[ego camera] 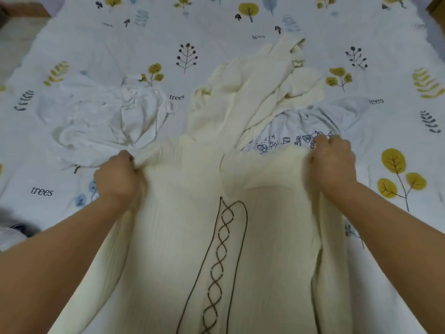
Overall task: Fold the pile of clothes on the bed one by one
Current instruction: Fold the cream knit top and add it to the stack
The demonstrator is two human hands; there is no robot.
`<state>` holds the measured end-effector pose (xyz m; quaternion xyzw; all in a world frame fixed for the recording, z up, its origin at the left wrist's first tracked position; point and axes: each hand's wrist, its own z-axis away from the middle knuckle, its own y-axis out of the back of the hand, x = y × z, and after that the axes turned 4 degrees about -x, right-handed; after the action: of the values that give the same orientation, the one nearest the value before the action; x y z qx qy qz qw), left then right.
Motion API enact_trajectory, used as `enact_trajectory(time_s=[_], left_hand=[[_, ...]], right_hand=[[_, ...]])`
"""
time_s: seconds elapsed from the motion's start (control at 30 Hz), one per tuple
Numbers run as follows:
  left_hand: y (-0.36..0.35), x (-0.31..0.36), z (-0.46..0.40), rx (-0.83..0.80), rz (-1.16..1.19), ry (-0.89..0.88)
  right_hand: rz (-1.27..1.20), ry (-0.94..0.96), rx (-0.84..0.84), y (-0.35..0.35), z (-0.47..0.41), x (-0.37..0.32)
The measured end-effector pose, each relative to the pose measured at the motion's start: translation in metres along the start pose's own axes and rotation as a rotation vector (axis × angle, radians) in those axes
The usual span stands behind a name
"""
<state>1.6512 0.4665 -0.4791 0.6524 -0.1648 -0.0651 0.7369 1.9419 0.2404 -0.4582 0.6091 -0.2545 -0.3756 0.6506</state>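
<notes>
A: State hand positions and garment location.

B: The left hand (115,175) and the right hand (333,162) each have their fingers curled into a fistful of the cream garment (240,237), gripping it at opposite side edges. The 2 hands are well apart, with the fabric spread between them. The garment's near part, marked with a brown braided line, runs toward the camera. Its far part lies bunched on the bed (216,25).

A: List adjacent items.

B: 2 items. A white garment (103,116) lies crumpled just beside the left hand. A printed white garment (301,131) lies partly under the cream fabric near the right hand.

A: Identify failure risks.

B: Judgement only. The bunched far part may drag the printed garment along if lifted, because the 2 overlap. Uneven tension between the grips may skew the fold line. The twisted upper section may trap creases unless it is flattened first.
</notes>
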Motion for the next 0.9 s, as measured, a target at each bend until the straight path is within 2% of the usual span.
enact_trajectory(time_s=[0.07, 0.17, 0.23, 0.27, 0.33, 0.37, 0.47, 0.53, 0.63, 0.7, 0.77, 0.83, 0.9], left_hand=[[-0.003, 0.006, 0.006, 0.036, -0.079, -0.046], [-0.011, 0.028, 0.028, 0.090, -0.054, -0.419], [-0.021, 0.041, 0.044, 0.026, -0.019, -0.653], [-0.028, 0.046, 0.050, -0.076, -0.009, -0.700], [-0.043, 0.050, 0.059, -0.283, -0.012, -0.651], [-0.049, 0.050, 0.061, -0.337, 0.017, -0.591], [-0.050, 0.047, 0.062, -0.319, 0.252, -0.472], [-0.040, 0.041, 0.061, -0.258, 0.387, -0.409], [-0.025, 0.021, 0.055, -0.169, 0.491, -0.301], [-0.019, 0.005, 0.049, -0.129, 0.533, -0.232], [-0.015, -0.004, 0.042, -0.116, 0.564, -0.170], [-0.013, -0.006, 0.040, -0.084, 0.526, -0.205], [-0.011, -0.001, 0.040, -0.041, 0.408, -0.427]], right_hand=[[-0.008, -0.033, 0.061, -0.001, 0.006, -0.017], [-0.099, 0.162, 0.098, -0.009, 0.033, -0.055], [-0.114, 0.306, 0.015, -0.023, 0.052, -0.083], [-0.110, 0.346, -0.027, -0.030, 0.058, -0.096], [-0.102, 0.366, -0.076, -0.045, 0.064, -0.119], [-0.099, 0.343, -0.095, -0.049, 0.063, -0.128], [-0.114, 0.267, -0.102, -0.058, 0.052, -0.145], [-0.108, 0.290, -0.053, -0.057, 0.051, -0.154], [-0.120, 0.524, 0.092, -0.057, 0.064, -0.163], [-0.035, 0.758, -0.086, -0.064, 0.076, -0.162], [-0.018, 0.837, -0.228, -0.069, 0.090, -0.158], [-0.052, 0.702, -0.219, -0.070, 0.096, -0.155], [0.061, 0.605, -0.275, -0.071, 0.103, -0.157]])
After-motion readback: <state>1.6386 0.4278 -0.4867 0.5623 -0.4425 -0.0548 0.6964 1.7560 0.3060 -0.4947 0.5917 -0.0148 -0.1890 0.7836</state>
